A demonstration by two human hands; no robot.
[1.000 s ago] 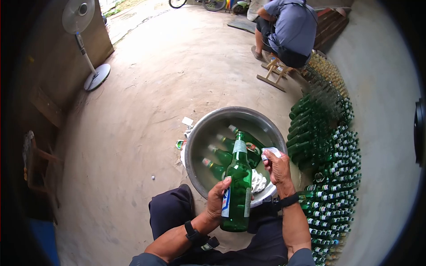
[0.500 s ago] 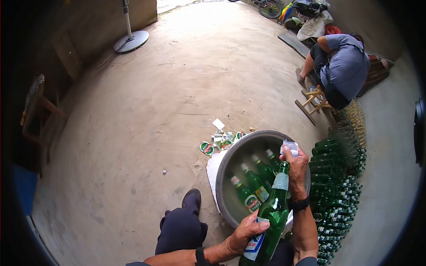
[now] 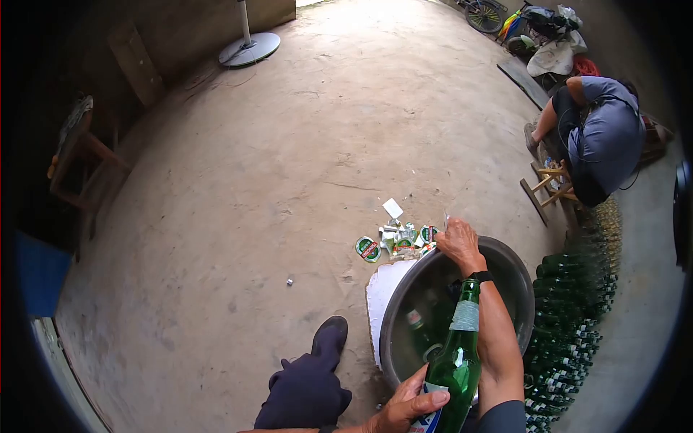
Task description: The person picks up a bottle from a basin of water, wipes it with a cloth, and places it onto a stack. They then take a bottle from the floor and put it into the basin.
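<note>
My left hand (image 3: 415, 403) is closed around the body of a green glass beer bottle (image 3: 462, 361), which stands tilted with its neck pointing up and away. A pale band remains round the bottle's neck, and a blue-and-white label shows partly under my fingers. Past the far rim of the metal basin (image 3: 386, 339) reaches my right hand (image 3: 460, 245), its fingers pinched on a scrap of white label paper (image 3: 447, 219). Close by on the floor lies a heap of peeled labels (image 3: 403, 242), green and white. Inside the basin, a submerged bottle (image 3: 417, 325) shows dimly.
Many green bottles (image 3: 567, 325) are stacked along the right wall. Beyond them a person in a grey-blue shirt (image 3: 610, 137) sits bent over beside a wooden stool (image 3: 554, 180). A white board (image 3: 386, 289) lies under the basin's left side. A fan base (image 3: 250, 50) stands far left.
My right hand has moved away from the bottle's neck, forward and left over the basin rim toward the label heap, with the white paper. The left hand still holds the bottle. The view has shifted.
</note>
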